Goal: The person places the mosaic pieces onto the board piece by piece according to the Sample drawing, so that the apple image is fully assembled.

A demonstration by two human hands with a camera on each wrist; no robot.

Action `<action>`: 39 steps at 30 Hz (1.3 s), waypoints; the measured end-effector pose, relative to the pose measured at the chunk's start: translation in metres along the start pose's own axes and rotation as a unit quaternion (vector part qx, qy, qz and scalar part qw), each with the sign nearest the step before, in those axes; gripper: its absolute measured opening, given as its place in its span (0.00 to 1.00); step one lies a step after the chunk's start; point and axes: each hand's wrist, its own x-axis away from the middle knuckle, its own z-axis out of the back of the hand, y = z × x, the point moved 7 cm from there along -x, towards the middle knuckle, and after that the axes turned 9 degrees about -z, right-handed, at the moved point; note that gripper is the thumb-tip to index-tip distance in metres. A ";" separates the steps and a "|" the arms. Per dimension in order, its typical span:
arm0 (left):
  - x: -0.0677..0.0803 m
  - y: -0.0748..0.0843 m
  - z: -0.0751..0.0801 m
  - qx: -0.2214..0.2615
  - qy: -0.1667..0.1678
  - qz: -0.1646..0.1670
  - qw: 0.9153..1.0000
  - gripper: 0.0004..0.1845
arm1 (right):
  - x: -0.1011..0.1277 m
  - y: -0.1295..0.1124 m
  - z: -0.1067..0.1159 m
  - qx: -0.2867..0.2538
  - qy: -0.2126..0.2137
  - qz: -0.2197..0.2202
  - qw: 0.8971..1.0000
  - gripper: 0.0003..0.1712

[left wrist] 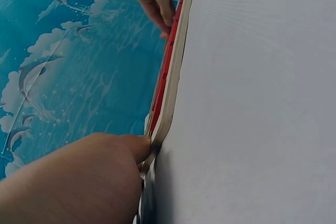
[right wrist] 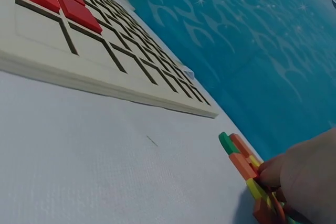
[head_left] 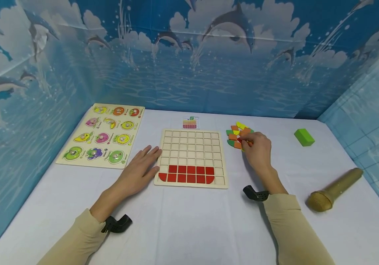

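A pale wooden grid board (head_left: 191, 159) lies on the white table, with red tiles (head_left: 191, 174) filling much of its two lowest rows. My left hand (head_left: 138, 173) rests at the board's left edge, fingers spread and fairly straight; in the left wrist view its thumb touches the board's corner. To the right of the board is a heap of small orange, yellow, green and red tiles (head_left: 234, 136). My right hand (head_left: 258, 149) reaches into this heap with curled fingers and thumb touching tiles. Whether a tile is pinched is hidden by the fingers.
Behind the board lies a small picture card (head_left: 190, 122). A fruit puzzle board (head_left: 103, 137) is at the left. On the right are a green block (head_left: 304, 137) and a gold microphone (head_left: 333, 190). A dolphin-print curtain (head_left: 189, 81) encloses the back and sides.
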 end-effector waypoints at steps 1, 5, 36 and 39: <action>0.000 0.000 0.000 0.000 0.000 0.000 1.000 0.34 | -0.001 0.001 0.000 0.003 -0.002 -0.001 1.000 0.10; 0.000 0.001 0.001 0.004 0.000 0.001 1.000 0.34 | -0.002 0.003 -0.003 0.015 -0.023 -0.003 1.000 0.13; 0.000 0.002 0.002 0.006 -0.001 0.001 1.000 0.34 | -0.010 0.018 -0.007 0.000 -0.114 -0.044 0.993 0.16; 0.000 0.003 0.002 0.007 -0.001 0.002 1.000 0.33 | -0.009 0.018 -0.005 -0.015 -0.112 -0.047 0.992 0.16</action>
